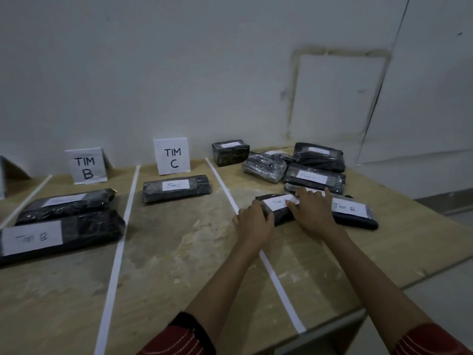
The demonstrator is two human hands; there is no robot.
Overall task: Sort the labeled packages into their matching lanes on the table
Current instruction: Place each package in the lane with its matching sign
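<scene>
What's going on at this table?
A person is sorting black wrapped packages into taped lanes. The left hand grips one end of a package beside the unsorted pile on the right; the right hand rests on it. Two packages lie in the TIM B lane, one in the TIM C lane.

The left hand [254, 221] grips the near-left end of a black wrapped package [276, 203], its fingers curled round the edge. The right hand [313, 213] lies flat across the package's right part, thumb on the white label. The package lies on the counter [179, 252] just right of a white tape line [225, 184], beside a Tim B package [355, 213], with a heap of packages [294, 165] behind. Left of the line, a Tim C package [176, 187] lies before the TIM C sign [172, 156].
</scene>
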